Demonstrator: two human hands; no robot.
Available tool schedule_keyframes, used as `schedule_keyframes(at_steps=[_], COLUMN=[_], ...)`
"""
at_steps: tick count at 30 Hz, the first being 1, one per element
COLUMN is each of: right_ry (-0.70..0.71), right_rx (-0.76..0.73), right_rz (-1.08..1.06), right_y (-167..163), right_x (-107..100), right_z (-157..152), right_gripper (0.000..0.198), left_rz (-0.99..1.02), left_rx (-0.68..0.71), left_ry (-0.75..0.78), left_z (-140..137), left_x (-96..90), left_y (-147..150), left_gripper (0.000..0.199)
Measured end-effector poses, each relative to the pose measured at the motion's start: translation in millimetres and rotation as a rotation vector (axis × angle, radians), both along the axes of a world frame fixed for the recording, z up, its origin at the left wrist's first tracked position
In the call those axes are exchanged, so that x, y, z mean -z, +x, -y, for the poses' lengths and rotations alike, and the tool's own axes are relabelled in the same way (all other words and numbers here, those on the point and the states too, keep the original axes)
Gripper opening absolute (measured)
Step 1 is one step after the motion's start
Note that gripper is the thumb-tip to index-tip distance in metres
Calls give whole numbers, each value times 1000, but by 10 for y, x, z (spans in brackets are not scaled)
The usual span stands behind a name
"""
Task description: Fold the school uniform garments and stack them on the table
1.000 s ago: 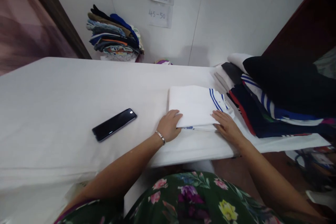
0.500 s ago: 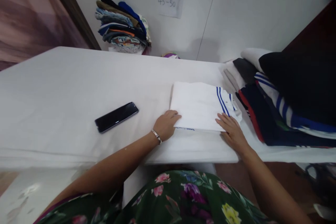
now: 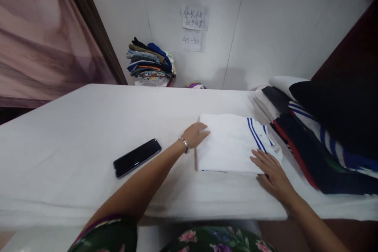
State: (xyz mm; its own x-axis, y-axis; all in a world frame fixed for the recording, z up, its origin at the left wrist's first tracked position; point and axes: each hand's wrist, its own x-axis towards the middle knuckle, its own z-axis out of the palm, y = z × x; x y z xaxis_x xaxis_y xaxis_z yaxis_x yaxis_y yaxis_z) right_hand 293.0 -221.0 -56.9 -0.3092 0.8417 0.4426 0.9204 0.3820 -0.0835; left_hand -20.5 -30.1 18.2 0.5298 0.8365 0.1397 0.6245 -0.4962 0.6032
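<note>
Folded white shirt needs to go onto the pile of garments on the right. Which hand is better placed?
Right, probably. The right hand rests at the folded white shirt on the corner nearest the pile of garments; the left hand is on the shirt's far edge, toward the phone.

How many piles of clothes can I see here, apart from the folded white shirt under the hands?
2. One neat stack of folded clothes stands against the back wall behind the table. A looser heap of dark and striped clothes lies on the table's right end. More may lie out of view.
</note>
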Motion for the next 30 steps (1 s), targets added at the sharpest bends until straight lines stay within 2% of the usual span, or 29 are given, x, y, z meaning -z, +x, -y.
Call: schedule_keyframes(at_steps=[3, 7, 11, 15, 17, 20, 22, 25, 27, 30], right_ry=[3, -13, -114, -346, -356, -220, -199, -305, -367, -410], right_rx=[11, 5, 9, 0, 53, 190, 305, 511, 567, 603], right_rz=[17, 9, -98, -323, -451, -524, -482, -345, -306, -270], right_y=[14, 29, 38, 50, 43, 34, 45, 82, 109, 152], right_x=[34, 84, -3, -341, -512, -641, -651, -627, -606, -554], right_z=[-12, -30, 14, -33, -240, -835, -1319, -1907, -2115, -2187], right_gripper=[65, 62, 57, 51, 50, 50, 48, 46, 45, 38], left_rz=[71, 148, 287, 470, 547, 620, 647, 661, 655, 626], left_rx=[-169, -281, -361, -413, -417, -424, -426, -429, -432, -441], left_ry=[-100, -179, -262, -293, -306, -328, -342, -357, -360, -361], left_z=[-493, -969, -1161, -1163, -1147, -1144, -1152, -1164, -1171, -1192], left_x=[99, 264, 434, 566, 594, 596, 587, 578, 578, 587], left_y=[307, 554, 574, 525, 507, 485, 470, 450, 446, 466], left_gripper=[37, 38, 31, 30, 32, 33, 32, 28, 24, 19])
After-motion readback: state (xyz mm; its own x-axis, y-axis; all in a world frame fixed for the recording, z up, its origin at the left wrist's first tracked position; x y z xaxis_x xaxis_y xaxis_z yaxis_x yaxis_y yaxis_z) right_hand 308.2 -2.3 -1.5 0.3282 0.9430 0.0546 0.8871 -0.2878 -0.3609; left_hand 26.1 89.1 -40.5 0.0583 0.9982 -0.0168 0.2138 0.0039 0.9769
